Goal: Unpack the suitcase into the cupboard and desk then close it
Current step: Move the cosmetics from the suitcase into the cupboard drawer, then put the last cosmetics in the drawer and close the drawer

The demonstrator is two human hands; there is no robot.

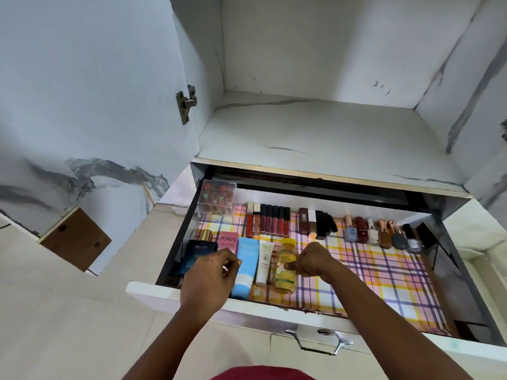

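Under the right hand (311,260), a yellow Garnier bottle (286,266) lay in the open drawer (192,293), the curled fingers gripping its middle. Just left of that hand lay a white tube (265,261) and a blue tube (245,267). Over the blue tube's edge hovered the left hand (210,278), fingers loosely curled with fingertips pinched together; whether it held anything could not be told. Beyond both hands, lipsticks (267,222) and nail polishes (384,234) lined the checked liner (384,272).

A home bedroom or dressing area. A white marble-patterned cupboard (315,127) stands open. Its pulled-out checked-lined drawer (384,272) holds cosmetics
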